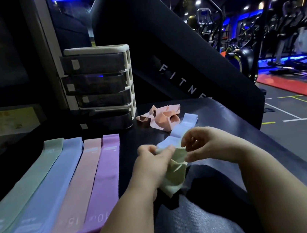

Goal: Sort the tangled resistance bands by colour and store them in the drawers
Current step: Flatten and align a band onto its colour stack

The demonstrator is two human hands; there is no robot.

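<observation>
Dark gym surface (218, 118). Green band (175, 173) pinched by left hand (151, 162) and right hand (206, 144); knotted blue band (182, 126) could be snapped if yanked.

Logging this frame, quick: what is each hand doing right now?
Left hand: grips the pale green band.
Right hand: pinches the same band's top edge.

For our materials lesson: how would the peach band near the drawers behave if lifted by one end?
Probably floppy: the peach band lies folded and twisted. Likely light: it looks thin. It might snag the blue band beside it.
</observation>
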